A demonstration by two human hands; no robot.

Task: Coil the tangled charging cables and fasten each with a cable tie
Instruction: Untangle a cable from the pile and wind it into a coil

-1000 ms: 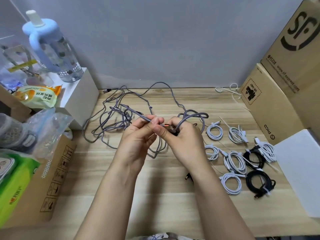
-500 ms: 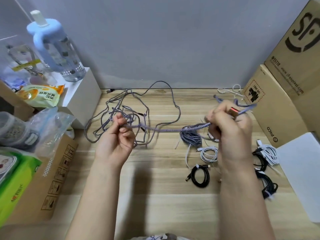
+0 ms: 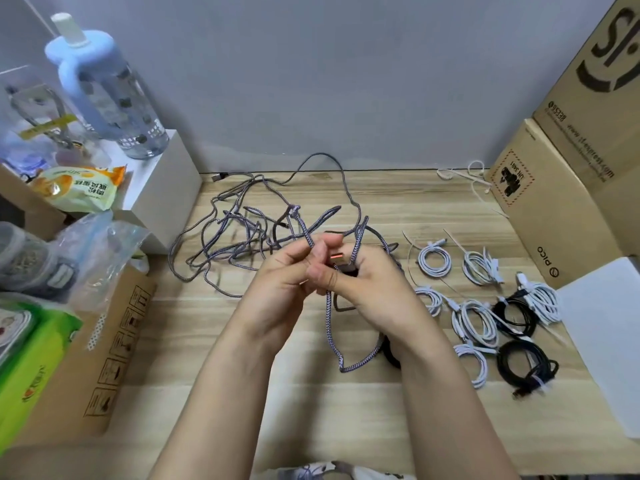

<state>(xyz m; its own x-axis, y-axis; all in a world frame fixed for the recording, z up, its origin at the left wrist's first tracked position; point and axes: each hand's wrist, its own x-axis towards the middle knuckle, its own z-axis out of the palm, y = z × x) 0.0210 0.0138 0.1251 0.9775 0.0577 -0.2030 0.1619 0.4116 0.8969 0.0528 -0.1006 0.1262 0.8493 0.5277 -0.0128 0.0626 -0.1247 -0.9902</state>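
Note:
A tangle of grey braided cable [image 3: 239,233] sprawls over the wooden table [image 3: 214,375] behind my hands. My left hand [image 3: 284,282] pinches one strand of it just above the knuckles. My right hand [image 3: 367,282] grips the same cable beside its orange-tipped USB plug [image 3: 337,259], and a loop of the braid [image 3: 346,355] hangs below both hands. To the right lie several coiled white cables [image 3: 434,261] and coiled black cables [image 3: 526,368], each fastened with a tie. Loose white cable ties [image 3: 467,178] lie near the back wall.
Cardboard boxes [image 3: 554,202] stand at the right with a white box [image 3: 606,341] in front. At left are a white box [image 3: 162,188] bearing a blue-capped bottle [image 3: 104,91], a snack packet [image 3: 79,188], plastic bags [image 3: 93,258], a cardboard box [image 3: 104,358] and a green pack [image 3: 31,358].
My hands, pulled apart with the braid stretched between them half a second ago, have come together again at the table's middle. A loop of cable now hangs under them.

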